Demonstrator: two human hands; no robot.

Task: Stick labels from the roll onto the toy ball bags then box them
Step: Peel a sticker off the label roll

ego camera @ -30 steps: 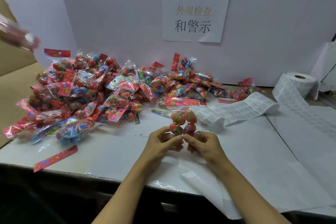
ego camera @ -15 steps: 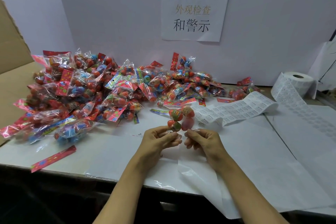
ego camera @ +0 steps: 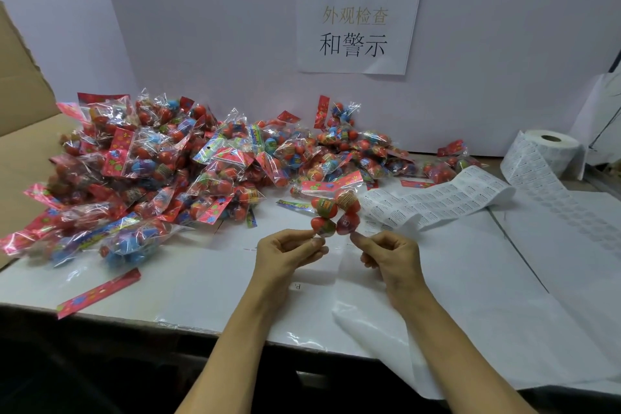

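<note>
Both hands, left (ego camera: 289,250) and right (ego camera: 386,250), pinch the bag (ego camera: 334,215) by its lower edge; thin film could slip from fingers.

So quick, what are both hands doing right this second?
Left hand: pinching the bottom edge of the toy ball bag.
Right hand: pinching the same bag's bottom edge.

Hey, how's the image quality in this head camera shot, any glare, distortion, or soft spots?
Head view: even, soft lighting; white glints on the heap of clear plastic toy ball bags; wide-angle bending curves the white table's near edge; print on the white label strip is too fine to read; the left hand and right hand look sharp.
</note>
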